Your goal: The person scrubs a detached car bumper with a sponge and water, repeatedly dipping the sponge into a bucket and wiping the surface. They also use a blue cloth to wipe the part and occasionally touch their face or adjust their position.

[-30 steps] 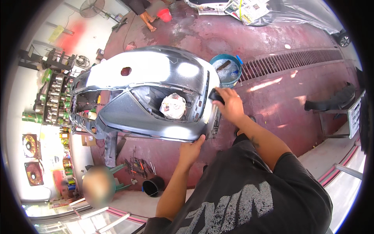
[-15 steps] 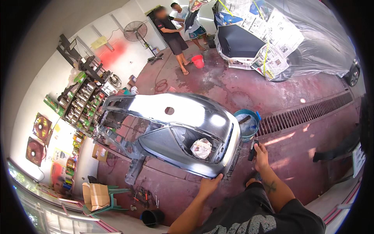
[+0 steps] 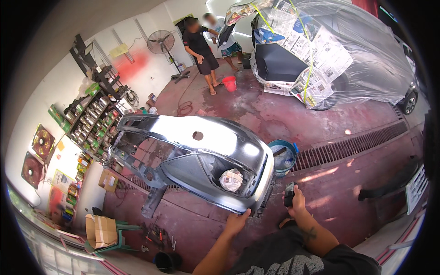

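Observation:
A glossy black and silver car bumper (image 3: pixel 229 141) is held up off the floor in front of me. At its near right corner, my left hand (image 3: pixel 235 223) grips the lower edge with the thumb on top. My right hand (image 3: pixel 297 201) is closed round a small dark block (image 3: pixel 289 194) to the right of that corner, apart from the bumper. What the block is made of I cannot make out. A crumpled newspaper wad (image 3: pixel 231 180) sits in the bumper's side opening.
Beyond the bumper's right end stands a blue bucket (image 3: pixel 283 160) of water, beside a floor grate (image 3: pixel 348 144). A car under plastic sheet (image 3: pixel 366 68) and newspaper is at far right. Two people (image 3: pixel 201 52) stand near a red bucket (image 3: pixel 228 83). A green chair (image 3: pixel 121 233) is at left.
My right hand has drawn back toward me, and the block is turned to show more of its face. My left hand keeps its grip. The person in black has lowered one arm.

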A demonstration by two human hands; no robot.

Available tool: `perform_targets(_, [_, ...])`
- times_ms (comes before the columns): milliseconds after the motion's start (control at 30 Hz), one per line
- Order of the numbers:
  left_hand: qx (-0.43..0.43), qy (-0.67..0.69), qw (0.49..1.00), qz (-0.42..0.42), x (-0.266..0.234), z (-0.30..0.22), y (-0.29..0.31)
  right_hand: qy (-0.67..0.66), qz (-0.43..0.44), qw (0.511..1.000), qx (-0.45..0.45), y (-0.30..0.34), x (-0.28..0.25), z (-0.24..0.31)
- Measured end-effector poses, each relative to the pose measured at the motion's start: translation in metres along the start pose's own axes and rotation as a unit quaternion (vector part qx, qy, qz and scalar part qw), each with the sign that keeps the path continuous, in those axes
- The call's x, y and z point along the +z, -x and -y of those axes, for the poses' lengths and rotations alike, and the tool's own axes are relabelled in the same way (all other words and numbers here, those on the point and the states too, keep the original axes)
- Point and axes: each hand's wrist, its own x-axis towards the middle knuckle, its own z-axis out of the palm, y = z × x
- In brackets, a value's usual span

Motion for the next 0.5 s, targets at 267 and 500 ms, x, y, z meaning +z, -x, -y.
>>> perform_targets(267, [0.161,0.099,0.982,0.016,0.007,0.013,-0.006,0.055,0.022,0.998,0.014,0.001,-0.011,-0.019])
perform_targets(500, [0.142,0.084,0.986,0.031,0.003,0.016,-0.013,0.011,0.029,0.998,0.061,0.018,0.013,-0.010])
